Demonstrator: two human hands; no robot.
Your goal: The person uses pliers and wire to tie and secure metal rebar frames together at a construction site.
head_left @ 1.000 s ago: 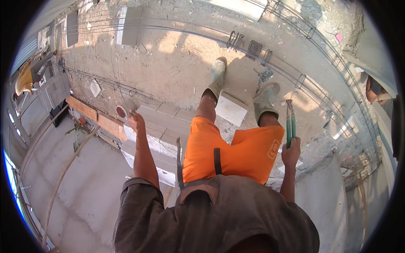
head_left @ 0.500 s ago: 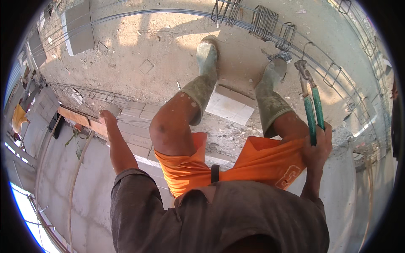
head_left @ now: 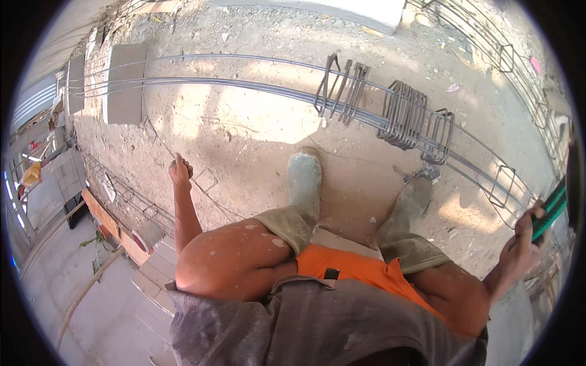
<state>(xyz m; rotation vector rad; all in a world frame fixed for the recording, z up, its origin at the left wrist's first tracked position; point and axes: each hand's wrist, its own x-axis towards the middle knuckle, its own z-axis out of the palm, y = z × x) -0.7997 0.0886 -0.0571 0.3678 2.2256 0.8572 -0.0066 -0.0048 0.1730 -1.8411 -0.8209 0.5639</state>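
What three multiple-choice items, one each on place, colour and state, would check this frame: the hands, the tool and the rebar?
1. Where do the bunched steel stirrups sit?
A. threaded on the long rebar lying on the ground
B. stacked on a table
C. inside a bucket

2. What colour are the handles of the tool in the right hand?
A. red
B. green
C. yellow

3. What is the state of the left hand?
A. flat and open on the knee
B. inside a pocket
C. closed, raised out to the left over thin wire

Answers: 1 A, the stirrups hang around the bars on the dirt. 2 B, green grips show in the fist at the right edge. 3 C, the fingers are curled shut; what they grip is too small to tell.
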